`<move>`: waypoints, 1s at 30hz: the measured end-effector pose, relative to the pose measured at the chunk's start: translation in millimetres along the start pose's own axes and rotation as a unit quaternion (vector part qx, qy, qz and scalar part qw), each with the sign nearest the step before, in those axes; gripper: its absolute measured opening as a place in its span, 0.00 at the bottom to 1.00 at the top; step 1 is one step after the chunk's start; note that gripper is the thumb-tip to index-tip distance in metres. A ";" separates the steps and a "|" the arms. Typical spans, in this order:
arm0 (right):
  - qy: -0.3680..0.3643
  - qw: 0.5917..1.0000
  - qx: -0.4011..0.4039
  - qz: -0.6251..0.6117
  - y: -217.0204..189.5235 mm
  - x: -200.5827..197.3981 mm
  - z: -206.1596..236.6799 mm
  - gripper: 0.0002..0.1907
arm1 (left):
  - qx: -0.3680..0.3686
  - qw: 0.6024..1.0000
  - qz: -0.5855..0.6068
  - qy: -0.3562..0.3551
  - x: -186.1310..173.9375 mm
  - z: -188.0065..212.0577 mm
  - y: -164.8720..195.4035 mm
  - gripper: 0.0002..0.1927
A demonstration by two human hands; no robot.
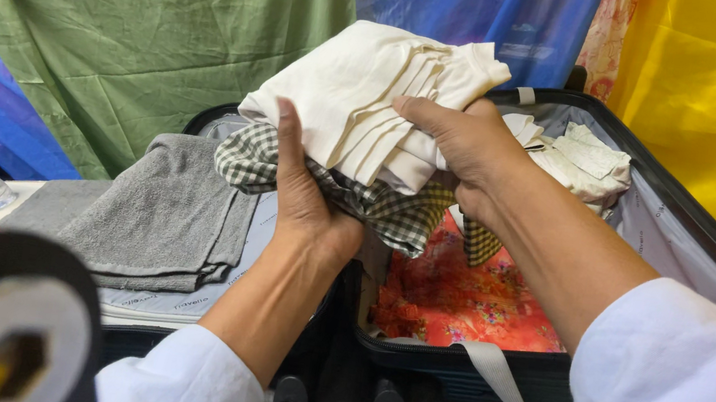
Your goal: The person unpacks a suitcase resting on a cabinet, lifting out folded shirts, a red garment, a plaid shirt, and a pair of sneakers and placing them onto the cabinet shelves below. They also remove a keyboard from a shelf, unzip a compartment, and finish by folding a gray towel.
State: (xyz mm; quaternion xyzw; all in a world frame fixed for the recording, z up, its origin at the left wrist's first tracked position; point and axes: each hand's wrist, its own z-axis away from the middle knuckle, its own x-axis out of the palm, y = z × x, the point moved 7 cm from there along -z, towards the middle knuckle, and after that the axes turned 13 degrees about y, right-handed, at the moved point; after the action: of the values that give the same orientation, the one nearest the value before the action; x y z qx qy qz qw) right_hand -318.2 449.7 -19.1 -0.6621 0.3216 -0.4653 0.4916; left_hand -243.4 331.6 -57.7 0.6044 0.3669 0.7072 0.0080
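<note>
Both hands [381,172] around folded clothes [359,127]

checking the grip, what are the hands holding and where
Both hold a folded clothes stack: left hand under its checked bottom layer, right hand on the cream top.

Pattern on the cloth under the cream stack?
Dark green-and-white check, on the cloth held by both hands; head view.
</note>
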 end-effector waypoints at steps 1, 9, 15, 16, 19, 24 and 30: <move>-0.021 1.000 -0.004 -0.001 -1.4 2.5 1.4 0.19 | -0.002 1.000 -0.012 0.015 -1.6 -3.9 -0.3 0.43; 0.094 0.995 -0.026 0.020 5.5 -20.6 4.5 0.35 | -0.007 0.999 -0.004 0.031 -12.0 -21.0 5.4 0.28; 0.104 0.993 0.005 -0.046 23.9 -41.6 -3.2 0.48 | -0.017 1.000 0.003 0.021 -8.8 -14.6 10.5 0.29; 0.090 0.994 0.041 -0.056 31.0 -40.1 -4.5 0.52 | -0.021 1.000 0.006 0.015 -7.3 -13.0 10.4 0.29; 0.051 0.993 0.058 -0.094 37.1 -35.8 -1.4 0.64 | -0.024 0.999 0.019 -0.014 -2.2 -8.8 11.4 0.29; 0.014 0.974 0.056 -0.218 37.4 -20.0 25.2 0.62 | -0.034 0.998 0.038 -0.030 -2.3 -7.3 13.2 0.30; -0.008 0.957 -0.036 -0.287 21.2 8.5 56.3 0.59 | -0.044 0.997 0.039 -0.048 -2.8 -3.5 13.4 0.28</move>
State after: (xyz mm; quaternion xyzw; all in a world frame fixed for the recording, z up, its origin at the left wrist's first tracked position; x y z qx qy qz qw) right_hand -262.0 455.4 -41.4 -0.7478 0.1303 -0.5693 0.3158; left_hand -239.8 318.8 -53.0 0.6506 0.3108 0.6924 0.0248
